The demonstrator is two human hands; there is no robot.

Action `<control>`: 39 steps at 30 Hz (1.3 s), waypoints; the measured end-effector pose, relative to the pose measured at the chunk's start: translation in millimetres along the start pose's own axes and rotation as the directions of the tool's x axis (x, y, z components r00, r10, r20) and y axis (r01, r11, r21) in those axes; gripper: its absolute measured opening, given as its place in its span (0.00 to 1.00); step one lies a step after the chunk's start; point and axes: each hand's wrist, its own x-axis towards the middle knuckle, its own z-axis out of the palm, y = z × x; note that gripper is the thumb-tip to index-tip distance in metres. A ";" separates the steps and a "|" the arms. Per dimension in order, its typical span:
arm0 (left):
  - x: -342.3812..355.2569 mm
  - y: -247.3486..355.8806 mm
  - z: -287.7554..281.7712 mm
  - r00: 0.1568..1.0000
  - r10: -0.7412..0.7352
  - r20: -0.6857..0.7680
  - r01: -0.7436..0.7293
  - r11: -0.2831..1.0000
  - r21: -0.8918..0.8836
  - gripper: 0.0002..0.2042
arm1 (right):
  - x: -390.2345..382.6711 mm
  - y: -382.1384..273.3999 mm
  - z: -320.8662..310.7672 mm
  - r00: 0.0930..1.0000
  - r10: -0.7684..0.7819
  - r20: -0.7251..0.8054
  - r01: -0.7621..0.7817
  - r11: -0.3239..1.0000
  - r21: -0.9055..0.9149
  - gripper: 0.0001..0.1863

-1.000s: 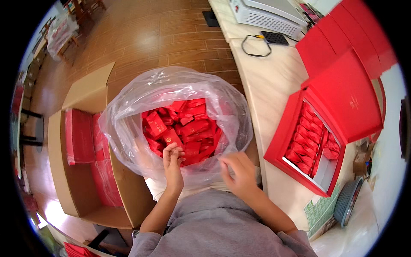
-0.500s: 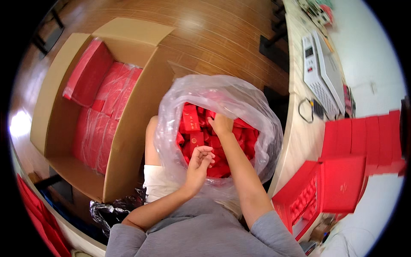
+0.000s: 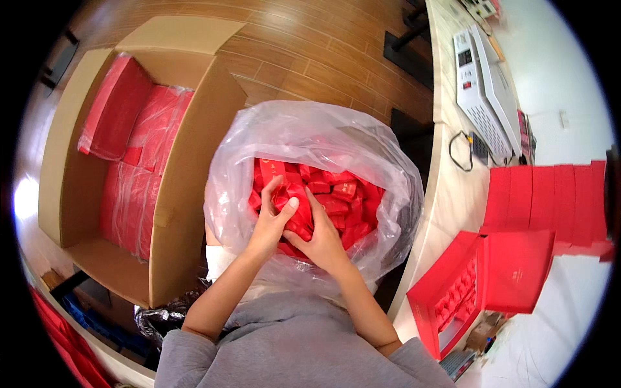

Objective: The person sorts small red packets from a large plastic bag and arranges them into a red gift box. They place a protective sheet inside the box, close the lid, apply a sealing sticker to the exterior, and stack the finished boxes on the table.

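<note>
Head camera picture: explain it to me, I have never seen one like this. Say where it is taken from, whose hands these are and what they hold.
The camera sits on a person's head and looks down, so you see that person's own arms coming up from the lower edge. The wide lens bends straight lines near the rim.

Both hands are inside a clear plastic bag full of small red packets. The left hand and the right hand meet there, fingers closed around some packets.

To the left, a cardboard box on the wooden floor holds more bagged red packs. To the right, on a pale table, lie an open red gift box with packets in rows, a stack of red boxes and a white machine.
</note>
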 end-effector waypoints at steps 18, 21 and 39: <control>1.0 -16.3 -2.3 0.962 -0.104 0.251 0.206 0.881 -0.426 0.27 | -25.4 47.7 1.9 0.943 0.322 0.086 -0.324 0.826 0.462 0.23; 3.0 -24.4 -6.4 0.979 -0.104 0.177 0.167 0.902 -0.398 0.27 | -29.1 46.5 10.6 0.962 0.266 0.065 -0.264 0.837 0.479 0.28; 12.8 -2.1 -10.4 0.999 0.025 0.026 -0.009 0.861 -0.509 0.24 | -50.7 50.9 -19.2 0.879 0.371 0.298 -0.421 0.315 0.851 0.25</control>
